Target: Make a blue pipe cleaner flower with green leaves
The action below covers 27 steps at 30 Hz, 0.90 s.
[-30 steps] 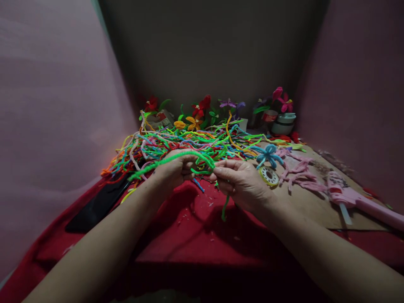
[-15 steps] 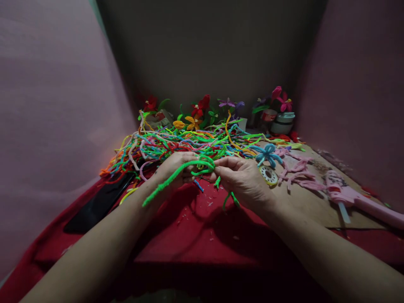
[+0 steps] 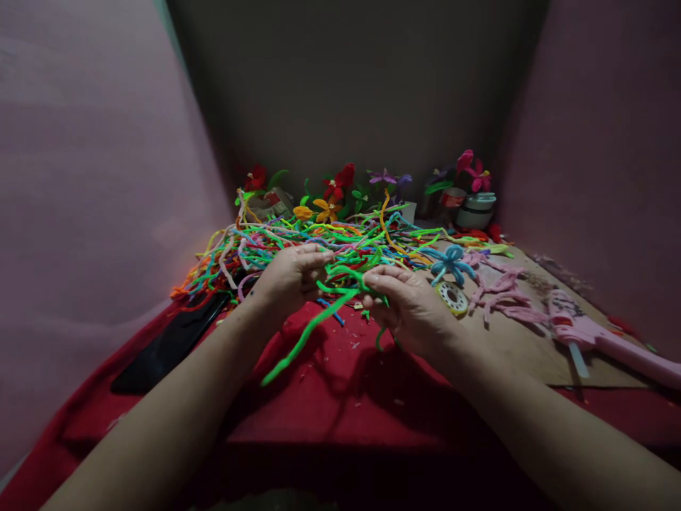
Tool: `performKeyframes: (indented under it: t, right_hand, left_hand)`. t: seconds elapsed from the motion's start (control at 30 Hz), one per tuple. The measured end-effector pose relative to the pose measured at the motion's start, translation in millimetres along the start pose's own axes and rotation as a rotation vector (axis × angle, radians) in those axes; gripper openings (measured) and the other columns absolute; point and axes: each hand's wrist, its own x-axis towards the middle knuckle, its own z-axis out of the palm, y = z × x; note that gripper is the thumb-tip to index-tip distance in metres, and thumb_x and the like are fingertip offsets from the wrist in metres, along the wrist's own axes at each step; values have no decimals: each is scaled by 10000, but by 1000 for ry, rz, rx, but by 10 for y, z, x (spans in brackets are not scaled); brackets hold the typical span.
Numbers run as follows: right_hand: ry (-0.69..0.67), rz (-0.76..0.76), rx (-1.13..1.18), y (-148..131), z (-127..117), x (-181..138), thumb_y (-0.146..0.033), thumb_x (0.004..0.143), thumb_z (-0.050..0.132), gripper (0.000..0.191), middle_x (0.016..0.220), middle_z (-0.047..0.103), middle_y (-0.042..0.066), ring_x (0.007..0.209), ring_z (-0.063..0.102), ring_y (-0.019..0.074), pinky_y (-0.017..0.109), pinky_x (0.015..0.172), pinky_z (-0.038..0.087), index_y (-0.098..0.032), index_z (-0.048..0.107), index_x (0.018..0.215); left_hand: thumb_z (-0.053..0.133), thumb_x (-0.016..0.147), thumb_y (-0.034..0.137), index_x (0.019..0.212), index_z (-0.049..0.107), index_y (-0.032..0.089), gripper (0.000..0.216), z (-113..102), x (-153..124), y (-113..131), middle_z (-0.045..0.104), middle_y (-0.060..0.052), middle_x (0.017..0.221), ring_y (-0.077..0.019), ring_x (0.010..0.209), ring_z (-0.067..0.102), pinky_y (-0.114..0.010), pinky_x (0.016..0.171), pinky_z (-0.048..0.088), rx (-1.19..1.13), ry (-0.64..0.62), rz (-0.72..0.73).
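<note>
My left hand and my right hand are both pinched on a bright green pipe cleaner, just above the red cloth. Its looped middle sits between my fingertips. One long free end slants down to the left toward me; a short end hangs under my right hand. Right behind my hands lies a tangled pile of coloured pipe cleaners.
A blue pipe-cleaner flower, a tape roll and pink pipe-cleaner shapes lie on a cardboard sheet at the right, beside a pink glue gun. Finished flowers and small jars line the back wall. A black flat object lies left.
The long free end of the green pipe cleaner has swung from pointing left over my left hand to hanging down toward me. My hands have stayed close together and turned slightly.
</note>
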Motion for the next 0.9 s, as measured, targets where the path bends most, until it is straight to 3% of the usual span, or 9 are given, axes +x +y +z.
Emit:
performKeyframes:
  t: [0.1, 0.23, 0.4, 0.53, 0.63, 0.7, 0.73, 0.8, 0.9]
  right_hand:
    - [-21, 2, 10, -39, 22, -13, -314, 623, 724, 229, 570, 532, -38, 439, 409, 30, 178, 364, 132, -156, 566, 675]
    - [-27, -6, -17, -45, 32, -3, -269, 576, 762, 254, 472, 405, -95, 378, 238, 11, 201, 377, 108, -166, 536, 631]
    - [-61, 3, -79, -12, 12, 13, -195, 573, 742, 171, 513, 509, -62, 411, 344, 28, 203, 419, 224, -157, 584, 626]
    - [-27, -64, -65, -21, 56, 26, -216, 605, 711, 124, 532, 585, -16, 457, 449, 62, 218, 471, 310, -148, 614, 641]
    - [75, -119, -7, -54, 105, 55, -222, 598, 705, 132, 531, 610, 0, 437, 461, 72, 210, 430, 273, -148, 607, 645]
    - [127, -130, 23, -73, 128, 76, -215, 585, 713, 137, 540, 609, 0, 431, 456, 70, 205, 408, 249, -146, 607, 638]
    - [149, -132, 46, -78, 136, 86, -209, 578, 718, 137, 545, 602, -6, 434, 451, 66, 203, 405, 249, -145, 610, 633]
    - [183, -130, 100, -79, 147, 102, -179, 561, 728, 127, 549, 581, -21, 455, 443, 57, 197, 416, 278, -143, 624, 624]
    - [208, -115, 147, -65, 155, 121, -141, 540, 731, 105, 550, 566, -26, 482, 446, 51, 189, 445, 332, -138, 646, 602]
  left_hand:
    - [656, 667, 204, 642, 462, 176, 198, 45, -88, 81, 277, 98, 424, -20, 312, 223, -143, 317, 224, -30, 34, 113]
    - [643, 688, 192, 666, 466, 177, 179, 126, -196, 131, 255, 99, 426, -22, 315, 205, -144, 307, 189, -61, 66, 171]
    - [618, 708, 168, 620, 407, 181, 229, 89, -178, 134, 219, 107, 419, -14, 301, 167, -139, 296, 162, -156, 40, 129]
    - [617, 739, 263, 785, 503, 185, 145, 16, -131, 176, 444, 58, 550, -32, 367, 340, -157, 366, 306, -216, 65, 182]
    - [675, 692, 282, 928, 554, 225, 271, 13, -156, 198, 559, 0, 821, -85, 573, 499, -201, 525, 414, 43, 289, 431]
    - [711, 647, 226, 880, 610, 230, 254, 30, -191, 177, 555, -9, 919, -135, 785, 526, -235, 717, 433, 376, 452, 708]
    - [711, 640, 201, 831, 638, 228, 207, 41, -208, 156, 560, -13, 935, -162, 884, 508, -261, 820, 405, 547, 473, 823]
    - [679, 662, 174, 744, 669, 228, 99, 65, -234, 105, 593, -24, 914, -204, 985, 469, -320, 945, 325, 819, 376, 946]
    - [604, 717, 144, 750, 685, 227, 121, 107, -248, 42, 642, -38, 868, -208, 935, 507, -352, 947, 318, 962, 120, 954]
